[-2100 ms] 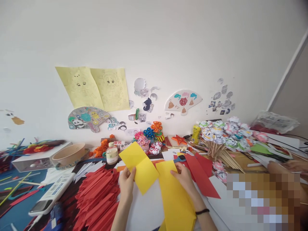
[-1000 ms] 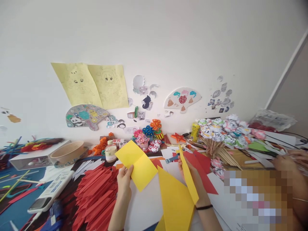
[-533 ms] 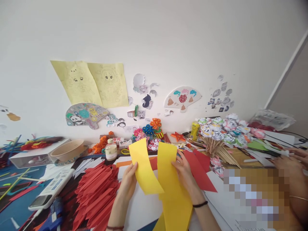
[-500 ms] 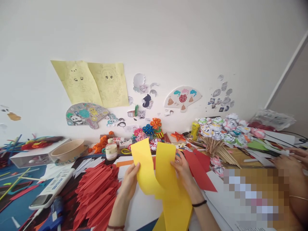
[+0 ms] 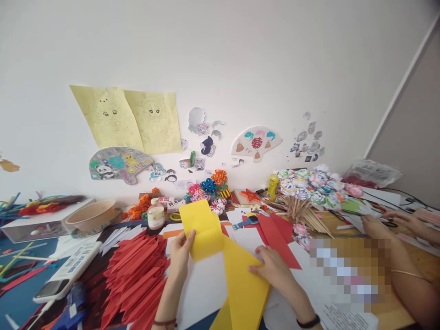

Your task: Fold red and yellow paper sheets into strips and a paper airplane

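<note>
Head view, what are the hands doing?

— Left hand (image 5: pixel 181 250) pinches a folded yellow sheet (image 5: pixel 202 228) at its lower left edge, thumb in front, holding it raised and tilted above the counter (image 5: pixel 201 293). Right hand (image 5: pixel 271 269) lies palm down, fingers spread, flat on the right edge of a longer yellow strip (image 5: pixel 243 284).

— Where is that strip?

— Flat on the counter's white surface, running from just under the raised sheet down toward the person. The two yellow pieces meet or overlap near the middle; I cannot tell whether they are joined.

— What lies around them?

— A heap of red strips (image 5: pixel 137 275) just left of the left forearm. A larger red piece (image 5: pixel 275 236) behind the right hand, with white paper (image 5: pixel 248 238) beside it. A small bottle (image 5: pixel 156 214) and a bowl (image 5: pixel 91 216) stand farther back on the left.

— Anyone else?

— Another person's hands (image 5: pixel 388 221) are at the far right, near a bunch of paper flowers (image 5: pixel 309 190) on sticks.
</note>
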A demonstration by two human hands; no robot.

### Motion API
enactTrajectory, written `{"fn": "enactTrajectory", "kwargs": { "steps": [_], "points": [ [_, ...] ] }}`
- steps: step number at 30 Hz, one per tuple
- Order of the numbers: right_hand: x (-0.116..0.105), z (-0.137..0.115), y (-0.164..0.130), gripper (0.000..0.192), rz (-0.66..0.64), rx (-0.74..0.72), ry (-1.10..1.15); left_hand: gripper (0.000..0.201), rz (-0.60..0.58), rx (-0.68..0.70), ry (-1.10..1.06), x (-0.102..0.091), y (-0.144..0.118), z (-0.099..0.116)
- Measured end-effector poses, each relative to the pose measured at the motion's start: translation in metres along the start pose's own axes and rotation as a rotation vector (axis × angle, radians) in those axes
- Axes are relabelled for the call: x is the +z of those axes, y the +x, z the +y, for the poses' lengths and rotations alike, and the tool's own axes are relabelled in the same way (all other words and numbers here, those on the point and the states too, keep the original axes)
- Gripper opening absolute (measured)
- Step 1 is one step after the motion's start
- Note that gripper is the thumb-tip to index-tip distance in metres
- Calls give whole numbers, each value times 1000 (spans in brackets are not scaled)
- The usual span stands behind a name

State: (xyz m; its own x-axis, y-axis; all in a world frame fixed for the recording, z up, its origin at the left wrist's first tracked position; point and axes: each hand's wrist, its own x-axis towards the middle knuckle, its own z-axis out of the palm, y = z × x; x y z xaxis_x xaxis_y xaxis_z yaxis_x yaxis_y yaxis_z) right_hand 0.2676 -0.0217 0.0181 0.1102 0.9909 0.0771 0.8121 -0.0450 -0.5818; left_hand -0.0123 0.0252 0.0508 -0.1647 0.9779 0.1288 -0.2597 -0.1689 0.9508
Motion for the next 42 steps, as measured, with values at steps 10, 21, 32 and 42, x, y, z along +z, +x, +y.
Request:
{"fn": "enactTrajectory", "kwargs": {
  "steps": [10, 21, 32, 42],
  "points": [
    [7, 14, 8, 21, -145, -5, 182, 35, 136, -8, -77, -7, 2, -2],
    [12, -9, -6, 10, -104, -107, 221, 33, 152, -21, -101, -12, 6, -7],
    [-15, -8, 0, 35, 78, -211, 882, 36, 252, 23, -190, -18, 6, -3],
    [-19, -3, -36, 30, 471, -254, 980, 37, 306, -14, -278, -17, 6, 3]
  ]
}}
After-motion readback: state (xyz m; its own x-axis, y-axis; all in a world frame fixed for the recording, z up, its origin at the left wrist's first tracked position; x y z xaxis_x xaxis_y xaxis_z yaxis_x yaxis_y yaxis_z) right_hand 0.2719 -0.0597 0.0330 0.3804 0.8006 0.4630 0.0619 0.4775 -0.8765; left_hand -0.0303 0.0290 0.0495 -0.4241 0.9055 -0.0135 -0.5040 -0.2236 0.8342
